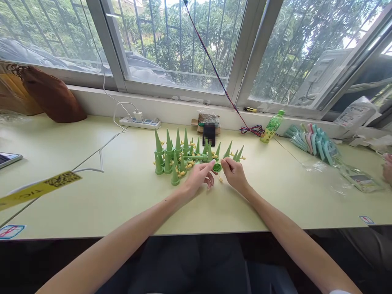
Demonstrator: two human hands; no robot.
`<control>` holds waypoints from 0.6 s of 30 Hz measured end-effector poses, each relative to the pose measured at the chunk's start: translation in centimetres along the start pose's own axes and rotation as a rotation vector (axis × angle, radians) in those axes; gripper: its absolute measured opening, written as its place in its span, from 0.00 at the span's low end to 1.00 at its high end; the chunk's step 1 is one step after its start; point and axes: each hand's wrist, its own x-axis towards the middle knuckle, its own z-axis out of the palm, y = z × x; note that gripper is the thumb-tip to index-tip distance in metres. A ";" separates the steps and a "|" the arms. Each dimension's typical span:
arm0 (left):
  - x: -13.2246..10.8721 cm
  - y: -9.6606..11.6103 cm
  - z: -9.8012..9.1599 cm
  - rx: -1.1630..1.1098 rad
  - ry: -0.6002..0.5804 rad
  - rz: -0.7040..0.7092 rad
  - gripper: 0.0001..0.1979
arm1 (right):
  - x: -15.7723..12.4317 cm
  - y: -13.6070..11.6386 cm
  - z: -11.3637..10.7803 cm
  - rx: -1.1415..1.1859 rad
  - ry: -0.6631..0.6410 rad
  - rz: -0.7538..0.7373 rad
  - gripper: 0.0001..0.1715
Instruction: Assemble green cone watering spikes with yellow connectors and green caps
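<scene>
A cluster of green cone-shaped plastic spikes (171, 157) with small yellow parts stands and lies on the pale yellow-green table (122, 196). My left hand (199, 176) pinches a green cone piece (217, 166) by its round end. My right hand (234, 173) is closed in a pinch just right of that piece, touching it; what its fingertips hold is too small to name. A tiny yellow part (220, 179) lies on the table between my hands.
A white power strip (139, 121) with its cable lies at the back by the window. A green bottle (272, 126), a stack of teal and pink packets (312, 141), clear plastic bags (358, 177) and a brown bag (49, 96) are around. Another person's hand (388, 167) shows at the right edge.
</scene>
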 end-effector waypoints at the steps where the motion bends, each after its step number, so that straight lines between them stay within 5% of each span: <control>1: -0.1 0.1 0.0 0.023 -0.008 0.007 0.23 | 0.0 0.0 0.0 0.003 0.002 0.000 0.24; 18: -0.7 0.2 0.3 0.535 0.099 0.257 0.15 | 0.1 0.3 -0.2 -0.017 -0.001 -0.003 0.26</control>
